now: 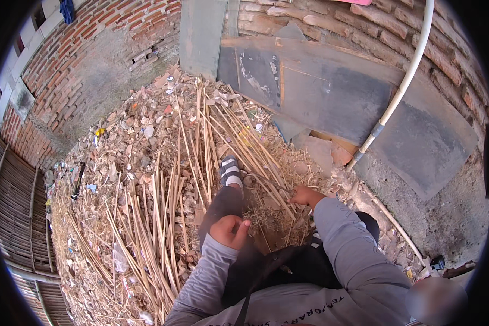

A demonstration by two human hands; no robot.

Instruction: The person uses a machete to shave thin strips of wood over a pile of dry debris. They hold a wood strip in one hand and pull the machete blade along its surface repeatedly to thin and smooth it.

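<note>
My left hand is curled into a loose fist over my bent leg, thumb out, with nothing visible in it. Low beside the right-hand bundle of bamboo strips, my right hand has its fingers closed. A thin, dark, blade-like piece runs from those fingers toward my sandalled foot, across the near part of the strips. The fingers partly hide its near end, so its exact kind is unclear. More long bamboo strips lie in a loose spread to the left of my leg.
Rubble and litter cover the sloping ground. Grey panels lean against the brick wall at the right, with a white pipe in front. A woven bamboo screen stands at the far left. Another pole lies at the right.
</note>
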